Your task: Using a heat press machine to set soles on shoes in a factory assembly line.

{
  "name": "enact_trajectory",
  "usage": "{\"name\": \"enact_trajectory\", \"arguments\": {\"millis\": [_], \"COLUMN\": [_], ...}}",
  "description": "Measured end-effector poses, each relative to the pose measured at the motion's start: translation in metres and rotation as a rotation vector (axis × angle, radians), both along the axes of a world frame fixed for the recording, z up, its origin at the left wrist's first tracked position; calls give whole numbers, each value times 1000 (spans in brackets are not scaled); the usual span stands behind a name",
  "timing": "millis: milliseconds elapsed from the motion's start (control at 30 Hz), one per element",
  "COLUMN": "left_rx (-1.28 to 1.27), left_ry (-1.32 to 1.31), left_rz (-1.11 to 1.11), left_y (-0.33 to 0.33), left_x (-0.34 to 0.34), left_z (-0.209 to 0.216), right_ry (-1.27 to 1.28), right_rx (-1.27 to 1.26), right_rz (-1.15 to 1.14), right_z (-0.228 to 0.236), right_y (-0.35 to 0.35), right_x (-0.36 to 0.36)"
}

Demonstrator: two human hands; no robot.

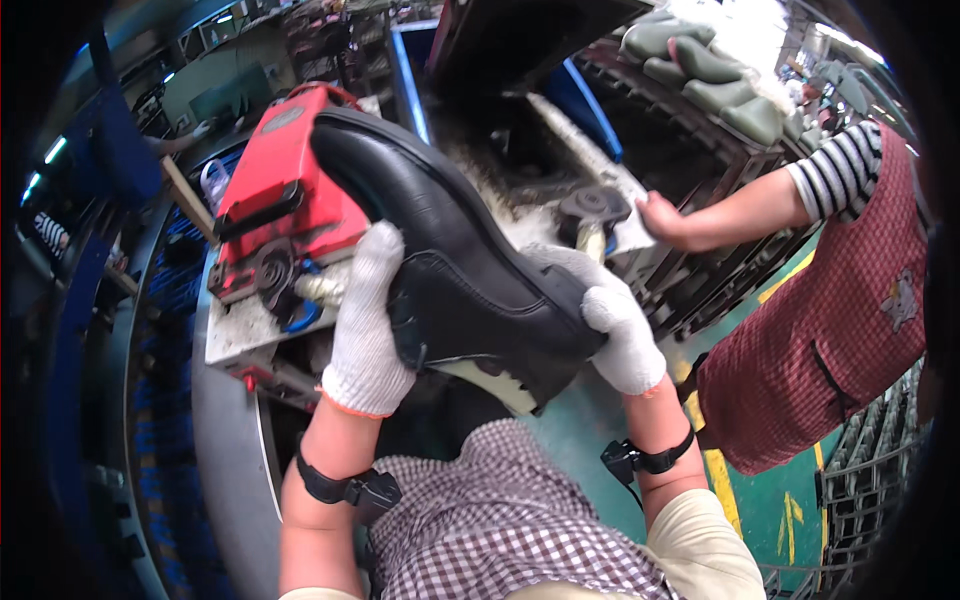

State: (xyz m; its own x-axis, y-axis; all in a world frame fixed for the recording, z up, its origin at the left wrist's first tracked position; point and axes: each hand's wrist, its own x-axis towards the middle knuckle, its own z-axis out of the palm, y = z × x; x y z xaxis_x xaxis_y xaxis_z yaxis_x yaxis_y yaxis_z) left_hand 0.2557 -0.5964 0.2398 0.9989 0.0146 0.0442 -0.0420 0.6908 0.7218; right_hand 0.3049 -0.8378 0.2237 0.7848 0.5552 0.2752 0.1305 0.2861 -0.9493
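Between my two gloved hands I hold up a black leather shoe, turned on its side with the toe toward the upper left and the heel at the lower right. My left hand, in a white knit glove, grips it along the laced upper near the opening. My right hand, gloved the same way, is closed round the heel end of the sole. Some of the pale lining shows at the shoe's opening. The fingers behind the shoe are hidden.
Behind the shoe stands a red machine with a black handle and a round black knob. A second knob sits to its right. A co-worker in a red checked apron stands close on the right, one hand on the bench. Green shoe lasts lie behind.
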Motion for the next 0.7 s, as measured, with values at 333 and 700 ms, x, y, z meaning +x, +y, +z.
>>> {"name": "enact_trajectory", "arguments": {"millis": [333, 700], "left_rx": [103, -224], "left_ry": [-20, 301], "left_rz": [277, 554], "left_y": [55, 86], "left_x": [-85, -156], "left_z": [-48, -79], "right_ry": [272, 285], "right_rx": [134, -4], "right_rz": [212, 635], "right_z": [-48, -69], "right_y": [75, 117], "right_x": [-60, -74]}}
